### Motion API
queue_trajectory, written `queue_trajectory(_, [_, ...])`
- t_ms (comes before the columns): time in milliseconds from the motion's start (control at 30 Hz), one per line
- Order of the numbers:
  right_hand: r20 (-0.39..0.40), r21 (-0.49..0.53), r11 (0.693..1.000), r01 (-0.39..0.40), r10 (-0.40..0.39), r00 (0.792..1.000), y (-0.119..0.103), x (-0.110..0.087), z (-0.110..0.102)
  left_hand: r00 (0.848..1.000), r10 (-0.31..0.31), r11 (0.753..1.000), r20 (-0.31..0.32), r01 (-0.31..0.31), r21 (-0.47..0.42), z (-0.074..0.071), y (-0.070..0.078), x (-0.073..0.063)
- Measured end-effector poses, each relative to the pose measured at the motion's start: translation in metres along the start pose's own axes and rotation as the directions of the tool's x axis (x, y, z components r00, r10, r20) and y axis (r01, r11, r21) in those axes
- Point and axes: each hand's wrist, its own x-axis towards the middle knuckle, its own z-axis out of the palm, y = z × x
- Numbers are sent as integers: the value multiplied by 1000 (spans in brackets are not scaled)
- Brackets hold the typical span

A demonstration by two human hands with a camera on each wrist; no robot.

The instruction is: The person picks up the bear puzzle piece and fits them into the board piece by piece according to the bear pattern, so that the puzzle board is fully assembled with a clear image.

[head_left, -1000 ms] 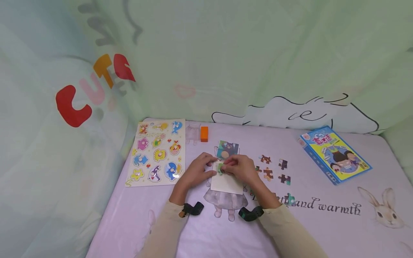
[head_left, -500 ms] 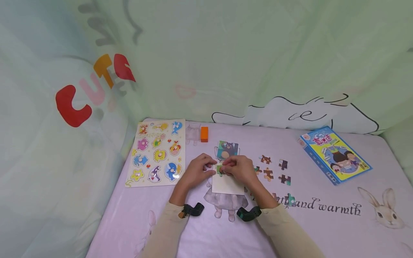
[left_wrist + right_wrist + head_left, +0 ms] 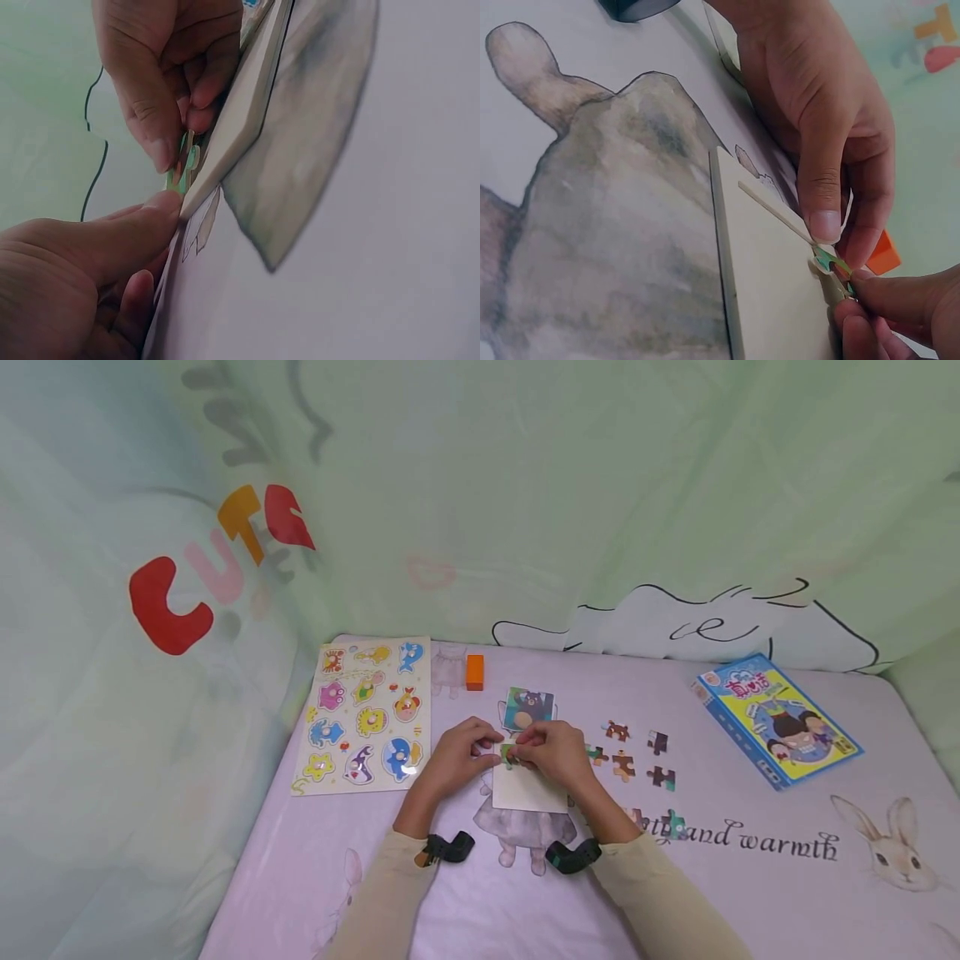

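A cream puzzle board [image 3: 529,790] lies flat in front of the person, its top left corner under both hands. My left hand [image 3: 459,755] grips the board's left edge, thumb and index finger near that corner. From the other side my right hand [image 3: 561,753] pinches a small green jigsaw piece [image 3: 507,753] between thumb and fingers. In the right wrist view the jigsaw piece [image 3: 825,259] sits tilted at the board's edge, close to the left thumb. Just beyond the board lies a square bear picture [image 3: 529,708], partly overlapped by the right fingers.
Several loose jigsaw pieces [image 3: 623,765] lie to the right of the board, some partly hidden by the right arm. A sea-animal knob puzzle [image 3: 372,747] is at left, an orange block [image 3: 475,672] behind, and a blue and yellow box [image 3: 783,720] at far right.
The board has shifted slightly to the right. The green piece has moved slightly left toward the board's upper left corner, the right hand and wrist with it. The left hand has barely moved.
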Motion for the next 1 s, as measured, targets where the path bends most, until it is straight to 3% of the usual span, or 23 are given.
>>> queue_trajectory(233, [-12, 9, 1000, -1, 1, 1000, 0, 0, 2, 1000, -21, 1000, 22, 21, -3, 0, -2, 1])
queue_trajectory(367, [-13, -4, 1000, 2, -2, 1000, 0, -2, 2, 992, -41, 999, 118, 39, 15, -3, -1, -1])
queue_trajectory(567, [-6, -3, 1000, 9, -9, 1000, 0, 0, 1, 972, -4, 994, 235, -22, 110, -5, 2, -3])
queue_trajectory(1000, [5, 12, 1000, -13, 13, 1000, 2, -1, 0, 967, 30, 989, 252, -66, 134, -4, 0, -3])
